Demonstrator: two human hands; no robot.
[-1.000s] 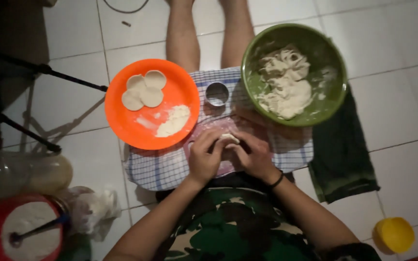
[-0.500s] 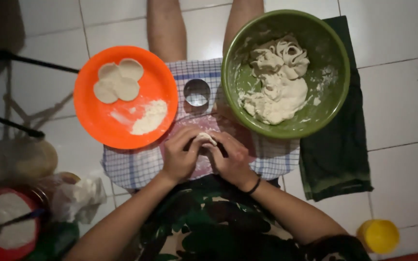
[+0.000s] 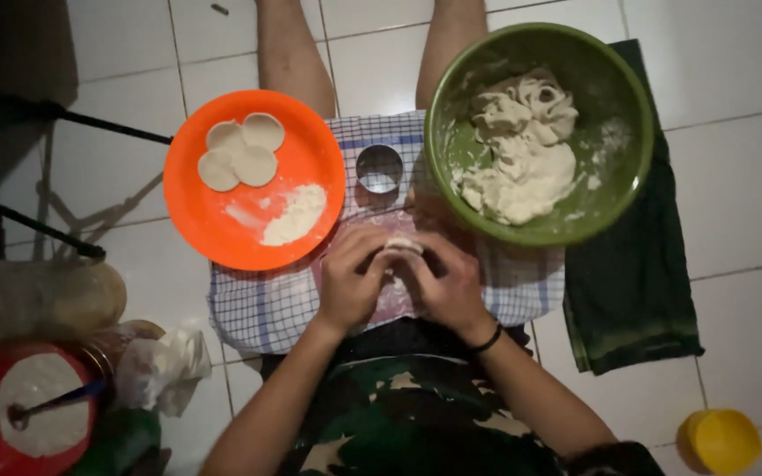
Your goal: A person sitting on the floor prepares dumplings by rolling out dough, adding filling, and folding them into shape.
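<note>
Apparently both my hands, left hand [image 3: 353, 280] and right hand [image 3: 448, 284], were closed around the small dough piece [image 3: 403, 245] above the checked cloth [image 3: 266, 304]; squeezing too hard, I judged, could tear it or stick it to my fingers.

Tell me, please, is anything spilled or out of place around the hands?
Nothing is spilled. Loose flour lies in a heap on the orange plate, and dough smears coat the green bowl wall. Both hands hold a dough piece.
</note>
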